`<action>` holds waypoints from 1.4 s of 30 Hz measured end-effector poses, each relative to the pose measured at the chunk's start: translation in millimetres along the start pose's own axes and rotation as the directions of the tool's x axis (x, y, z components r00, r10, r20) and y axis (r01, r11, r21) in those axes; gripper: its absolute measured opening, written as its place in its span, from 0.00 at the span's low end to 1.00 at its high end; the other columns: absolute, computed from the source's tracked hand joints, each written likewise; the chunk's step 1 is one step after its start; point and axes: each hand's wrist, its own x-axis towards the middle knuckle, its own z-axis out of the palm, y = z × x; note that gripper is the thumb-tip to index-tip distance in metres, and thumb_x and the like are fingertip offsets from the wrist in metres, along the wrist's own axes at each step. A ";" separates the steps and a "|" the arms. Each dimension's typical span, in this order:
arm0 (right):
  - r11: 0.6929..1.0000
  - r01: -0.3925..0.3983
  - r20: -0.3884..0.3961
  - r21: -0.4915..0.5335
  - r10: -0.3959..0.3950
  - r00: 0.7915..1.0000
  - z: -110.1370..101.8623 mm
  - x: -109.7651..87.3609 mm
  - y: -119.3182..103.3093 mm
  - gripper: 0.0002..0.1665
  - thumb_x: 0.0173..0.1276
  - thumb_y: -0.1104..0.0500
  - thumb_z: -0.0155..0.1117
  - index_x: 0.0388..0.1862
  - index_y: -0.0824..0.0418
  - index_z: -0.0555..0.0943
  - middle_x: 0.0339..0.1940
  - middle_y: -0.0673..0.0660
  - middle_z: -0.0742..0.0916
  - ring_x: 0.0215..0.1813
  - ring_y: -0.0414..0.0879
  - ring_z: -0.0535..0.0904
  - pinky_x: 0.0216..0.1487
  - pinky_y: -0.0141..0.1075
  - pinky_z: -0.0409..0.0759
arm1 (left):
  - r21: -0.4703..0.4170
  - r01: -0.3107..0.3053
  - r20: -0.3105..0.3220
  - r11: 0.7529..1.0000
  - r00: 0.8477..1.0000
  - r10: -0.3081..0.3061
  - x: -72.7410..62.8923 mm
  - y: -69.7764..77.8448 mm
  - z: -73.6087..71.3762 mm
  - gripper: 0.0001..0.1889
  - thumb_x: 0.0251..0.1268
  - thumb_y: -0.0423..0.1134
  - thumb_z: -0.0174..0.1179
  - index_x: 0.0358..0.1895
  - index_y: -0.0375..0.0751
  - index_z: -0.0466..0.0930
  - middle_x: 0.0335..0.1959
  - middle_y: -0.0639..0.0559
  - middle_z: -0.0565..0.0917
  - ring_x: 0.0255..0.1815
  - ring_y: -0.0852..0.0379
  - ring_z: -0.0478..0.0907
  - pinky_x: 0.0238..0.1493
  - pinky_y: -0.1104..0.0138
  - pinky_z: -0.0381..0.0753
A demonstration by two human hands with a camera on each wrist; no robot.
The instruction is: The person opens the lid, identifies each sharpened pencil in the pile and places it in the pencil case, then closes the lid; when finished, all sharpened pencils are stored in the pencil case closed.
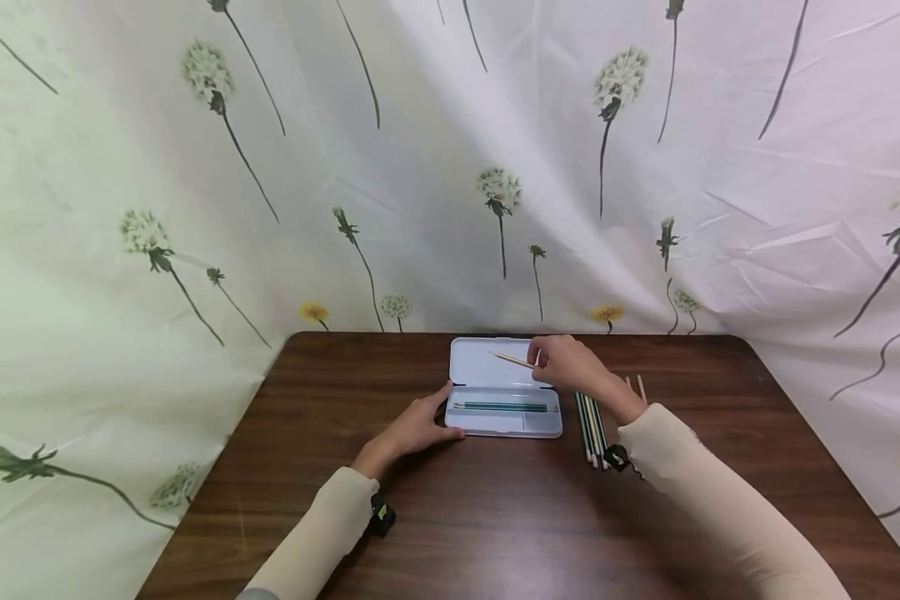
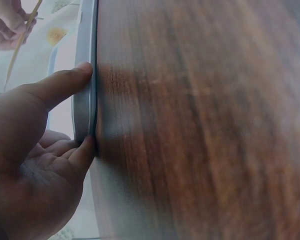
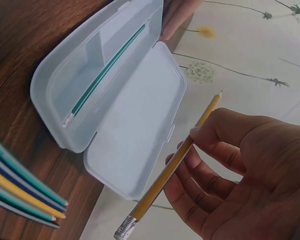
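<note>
A white plastic pencil case (image 1: 487, 422) lies on the table with its lid (image 1: 468, 361) folded back. My left hand (image 1: 417, 425) holds the case's left end, the thumb (image 2: 65, 85) at the front wall and the other fingers around the corner. Over the lid, my right hand (image 1: 570, 365) pinches a yellow pencil (image 3: 175, 162) between thumb and fingers. Its sharpened tip points left and its eraser end sticks out below the hand in the right wrist view. A green pencil (image 3: 110, 70) lies lengthwise in the case's long compartment; whether others lie beside it I cannot tell.
To the right of the case, several green, dark blue and yellow pencils (image 1: 591, 425) lie side by side on the brown wooden table (image 1: 480, 508). Other pencil ends (image 1: 641, 388) show behind the right forearm. A white curtain with dandelion prints (image 1: 420, 167) hangs behind the table.
</note>
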 end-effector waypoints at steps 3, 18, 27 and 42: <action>1.000 0.027 0.023 -0.003 -0.027 0.999 3.3 4.3 -5.1 0.05 0.67 0.62 0.69 0.42 0.56 0.86 0.35 0.53 0.88 0.32 0.45 0.80 0.34 0.39 0.77 | -0.005 0.006 -0.002 1.000 1.000 -0.006 -1.3 0.5 0.2 0.52 0.69 0.47 0.74 0.87 0.36 0.51 0.85 0.37 0.62 0.84 0.43 0.63 0.81 0.47 0.67; 0.984 0.153 0.184 -0.087 -0.135 0.973 18.8 32.2 -23.9 0.04 0.69 0.64 0.70 0.40 0.56 0.89 0.34 0.51 0.88 0.36 0.44 0.79 0.39 0.38 0.79 | -0.018 0.023 -0.004 1.000 1.000 -0.023 -2.1 3.3 -2.1 0.51 0.70 0.46 0.74 0.87 0.36 0.52 0.84 0.37 0.64 0.83 0.44 0.66 0.79 0.48 0.69; 0.990 0.127 0.272 -0.060 -0.106 0.956 30.7 39.5 -27.1 0.04 0.70 0.65 0.71 0.41 0.58 0.89 0.38 0.53 0.89 0.41 0.46 0.81 0.45 0.41 0.81 | -0.005 0.022 -0.006 1.000 1.000 -0.022 -1.1 4.3 0.2 0.51 0.70 0.46 0.74 0.86 0.35 0.52 0.83 0.36 0.65 0.81 0.44 0.68 0.78 0.48 0.70; 0.992 0.093 0.272 -0.082 -0.068 0.960 52.2 40.5 -31.8 0.04 0.72 0.65 0.71 0.43 0.57 0.88 0.44 0.56 0.91 0.43 0.48 0.82 0.50 0.47 0.84 | -0.019 -0.031 0.013 0.999 0.999 0.031 2.4 -5.7 0.7 0.51 0.72 0.50 0.72 0.87 0.34 0.50 0.83 0.32 0.63 0.82 0.41 0.67 0.79 0.47 0.69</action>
